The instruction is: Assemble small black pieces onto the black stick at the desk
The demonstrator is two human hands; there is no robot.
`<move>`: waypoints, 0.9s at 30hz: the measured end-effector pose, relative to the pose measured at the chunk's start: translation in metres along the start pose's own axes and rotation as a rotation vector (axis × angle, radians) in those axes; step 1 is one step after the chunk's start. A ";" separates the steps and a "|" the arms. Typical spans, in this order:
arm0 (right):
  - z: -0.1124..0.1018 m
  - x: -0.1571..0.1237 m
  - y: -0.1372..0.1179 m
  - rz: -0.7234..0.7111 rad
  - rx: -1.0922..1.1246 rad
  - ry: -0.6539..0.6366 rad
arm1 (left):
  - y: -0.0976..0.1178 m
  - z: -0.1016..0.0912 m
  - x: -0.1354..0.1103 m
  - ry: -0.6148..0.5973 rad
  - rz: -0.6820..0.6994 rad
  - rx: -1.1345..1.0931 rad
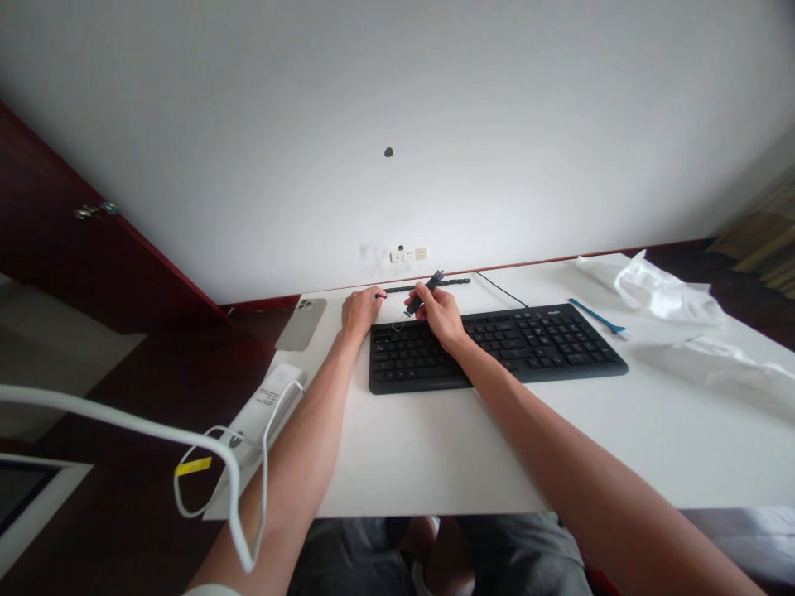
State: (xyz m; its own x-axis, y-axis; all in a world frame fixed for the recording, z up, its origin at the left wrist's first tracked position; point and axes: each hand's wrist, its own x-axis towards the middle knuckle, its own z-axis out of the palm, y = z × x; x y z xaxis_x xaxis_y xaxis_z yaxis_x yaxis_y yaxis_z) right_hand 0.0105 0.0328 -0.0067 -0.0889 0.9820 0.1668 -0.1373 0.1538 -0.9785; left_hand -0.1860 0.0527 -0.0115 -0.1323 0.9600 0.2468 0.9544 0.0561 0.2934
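Note:
A black keyboard (534,339) lies on the white table. My right hand (444,314) is above its left half, closed around a slim black keycap puller (427,291). Thin wire loops stick out of the puller's lower left end, over the upper left keys. My left hand (360,313) is at the keyboard's upper left corner, its fingertips closed on a small black keycap (381,295). Behind the keyboard, several black keycaps (456,282) lie in a row, partly hidden by my right hand and the puller.
On the left are a phone (302,324) and a white power strip (264,406) with a looping white cable (233,480). A blue brush-like tool (597,317) lies right of the keyboard, near crumpled white plastic bags (658,290). The keyboard's cord (503,290) runs to the back edge.

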 end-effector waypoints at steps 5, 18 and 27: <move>0.000 -0.001 -0.002 0.002 0.014 0.000 | -0.001 0.001 0.000 -0.002 0.003 -0.002; 0.000 -0.001 0.000 -0.004 0.037 -0.001 | -0.003 0.002 -0.002 0.079 0.019 -0.050; -0.001 0.000 0.001 -0.022 0.041 -0.008 | -0.016 0.002 -0.008 0.256 -0.101 -0.386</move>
State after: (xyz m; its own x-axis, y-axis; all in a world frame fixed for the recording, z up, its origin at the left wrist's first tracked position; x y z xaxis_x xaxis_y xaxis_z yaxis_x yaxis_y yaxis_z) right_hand 0.0111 0.0331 -0.0081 -0.0931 0.9775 0.1891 -0.1798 0.1703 -0.9689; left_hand -0.1992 0.0449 -0.0198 -0.3272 0.8537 0.4051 0.7706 -0.0071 0.6373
